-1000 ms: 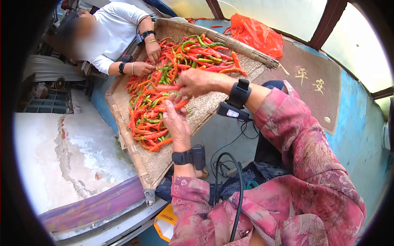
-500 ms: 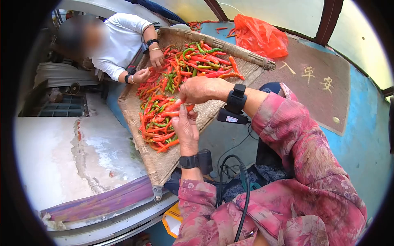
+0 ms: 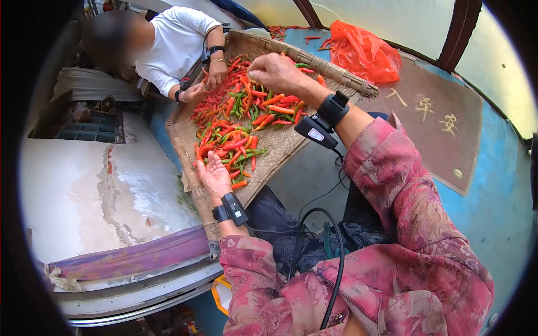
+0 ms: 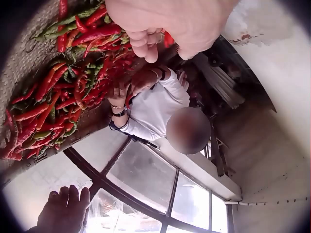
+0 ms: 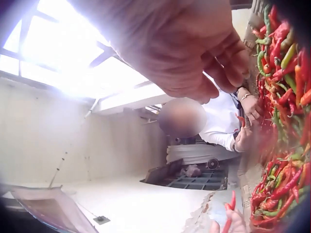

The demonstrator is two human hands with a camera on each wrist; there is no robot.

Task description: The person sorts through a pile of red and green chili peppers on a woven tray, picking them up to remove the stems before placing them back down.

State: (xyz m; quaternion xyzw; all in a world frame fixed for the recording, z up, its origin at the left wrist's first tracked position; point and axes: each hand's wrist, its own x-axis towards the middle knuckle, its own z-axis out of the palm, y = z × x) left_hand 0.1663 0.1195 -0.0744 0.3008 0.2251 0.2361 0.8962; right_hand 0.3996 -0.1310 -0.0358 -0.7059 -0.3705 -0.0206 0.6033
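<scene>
A woven tray (image 3: 280,147) holds a heap of red, orange and green chilies (image 3: 241,120). My left hand (image 3: 214,173) lies palm up at the tray's near edge, its fingers curled round a couple of red chilies (image 5: 229,213). My right hand (image 3: 273,71) hovers over the far part of the heap. Its fingers (image 5: 232,65) are curled in against the thumb, and nothing shows between them. The left wrist view shows the left hand's curled fingers (image 4: 145,44) above the heap.
Another person in a white shirt (image 3: 174,45) sits at the tray's far left corner with both hands (image 3: 203,81) in the chilies. An orange plastic bag (image 3: 361,51) lies behind the tray beside a brown mat (image 3: 431,120). A black cable (image 3: 335,252) crosses my lap.
My hands were together on one chili over the tray's near part. The right hand has since reached out over the far part of the heap, and the left has dropped to the near edge.
</scene>
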